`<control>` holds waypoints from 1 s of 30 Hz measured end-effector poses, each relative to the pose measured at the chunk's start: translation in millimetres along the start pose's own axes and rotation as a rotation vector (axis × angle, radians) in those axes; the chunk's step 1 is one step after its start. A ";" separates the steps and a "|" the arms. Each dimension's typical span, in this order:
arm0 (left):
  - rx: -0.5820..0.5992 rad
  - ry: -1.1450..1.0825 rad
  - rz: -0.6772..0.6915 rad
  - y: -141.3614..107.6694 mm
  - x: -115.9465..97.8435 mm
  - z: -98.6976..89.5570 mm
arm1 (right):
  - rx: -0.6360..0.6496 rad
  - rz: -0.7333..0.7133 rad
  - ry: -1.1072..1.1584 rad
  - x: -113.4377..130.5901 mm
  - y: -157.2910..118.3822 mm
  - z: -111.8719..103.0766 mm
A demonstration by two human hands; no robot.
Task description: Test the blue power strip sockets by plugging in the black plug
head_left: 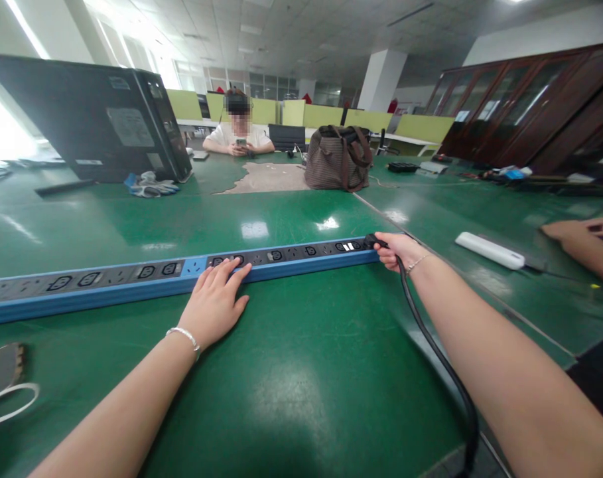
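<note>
The blue-edged power strip (194, 267) lies lengthwise across the green counter (291, 398), socket face up, its left end running out of view. It looks like a rigid rail, probably metal along the sides, so it should be stiff and moderately heavy, unlikely to bend but apt to slide or swivel on the glossy top if pushed at one end. The left hand (217, 300) rests on it palm down, fingers spread apart over the sockets, gripping nothing; that is a sensible place to steady it, though the long side edges would give a firmer hold.

At the strip's right end the right hand (399, 251) has its fingers clamped on a black plug (375, 241) — whether it is fully seated cannot be told, since the fingers cover part of it. The plug should be light and hard, with a moulded body that suits a pinch between thumb and forefinger. The thick black cable (433, 342) drops from it toward the counter's near edge; it looks springy (and heavy enough to tug the plug askew) — so the body is the part to hold, rather than the cord.
</note>
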State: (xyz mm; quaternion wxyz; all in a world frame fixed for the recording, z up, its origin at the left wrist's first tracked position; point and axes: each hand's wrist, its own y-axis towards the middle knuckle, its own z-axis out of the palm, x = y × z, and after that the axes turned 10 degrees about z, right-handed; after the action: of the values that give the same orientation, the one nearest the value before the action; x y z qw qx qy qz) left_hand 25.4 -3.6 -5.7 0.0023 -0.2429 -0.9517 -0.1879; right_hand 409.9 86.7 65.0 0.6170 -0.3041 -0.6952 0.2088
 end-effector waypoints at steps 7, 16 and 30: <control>-0.007 0.036 0.024 -1.4 -0.2 2.0 | -0.051 0.021 -0.027 -1.8 -2.0 5.4; 0.027 0.094 0.030 -0.1 2.9 7.0 | -0.012 -0.019 0.014 0.3 6.8 5.6; 0.037 0.067 -0.010 3.2 1.4 7.2 | 0.053 0.072 -0.091 9.0 12.5 1.5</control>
State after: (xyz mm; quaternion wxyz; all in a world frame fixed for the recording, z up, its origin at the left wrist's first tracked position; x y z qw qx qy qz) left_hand 26.3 2.1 -11.2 0.0379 -0.2317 -0.9555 -0.1785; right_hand 409.9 102.0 63.0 0.5847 -0.3029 -0.7052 0.2628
